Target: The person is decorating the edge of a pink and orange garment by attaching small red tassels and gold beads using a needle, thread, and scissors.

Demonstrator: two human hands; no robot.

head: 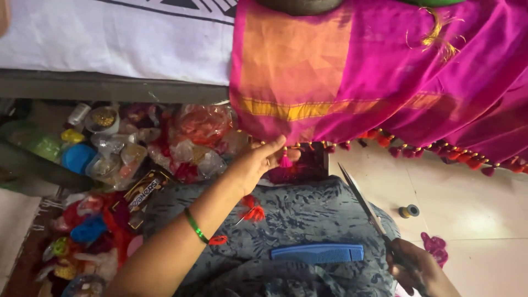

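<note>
A magenta and orange cloth (385, 77) hangs from a bed edge, its lower border lined with small red and pink tassels (440, 149). My left hand (258, 162), with a green bangle on the wrist, pinches a pink tassel (285, 160) at the cloth's hem. My right hand (421, 269) at the lower right holds a pair of scissors (363, 203) with the blades pointing up toward the hem. A blue comb (317, 253) lies on my lap, which is covered in grey patterned fabric. Bits of red thread (253, 212) lie on the lap too.
To the left sits a heap of plastic bags and small containers (137, 154) with beads and coloured threads. A small dark thread spool (408, 211) and a pink scrap (437, 247) lie on the pale tiled floor at right. White printed bedding (110, 38) lies above.
</note>
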